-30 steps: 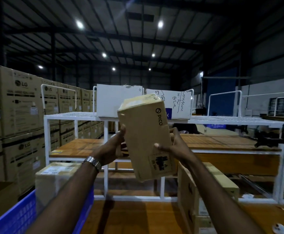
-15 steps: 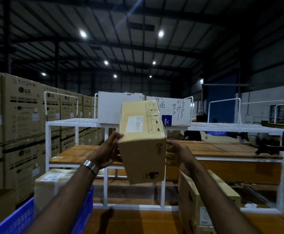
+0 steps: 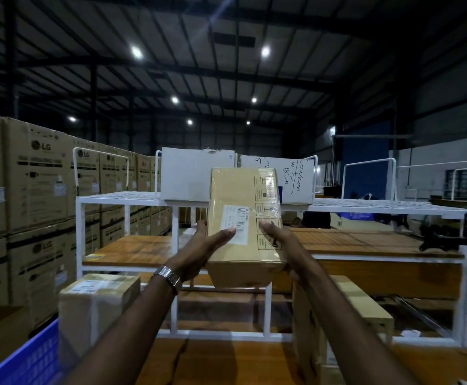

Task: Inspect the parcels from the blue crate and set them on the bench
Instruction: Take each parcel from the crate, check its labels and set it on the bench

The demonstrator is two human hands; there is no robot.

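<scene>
I hold a brown cardboard parcel up in front of me with both hands, its labelled face with a white barcode sticker turned toward me. My left hand grips its left side, thumb lying over the sticker. My right hand grips its right lower edge, thumb on the printed symbols. The blue crate is at the lower left with another taped parcel standing in it. The wooden bench lies below my arms.
A parcel stands on the bench at the right. A white metal rack with wooden shelves rises behind the bench, white boards on its top shelf. Stacked LG cartons form a wall at the left.
The parcel has been rotated in my hands: first the side with the round logo faced me, now the face with the barcode label does. My thumbs have shifted onto that face.
</scene>
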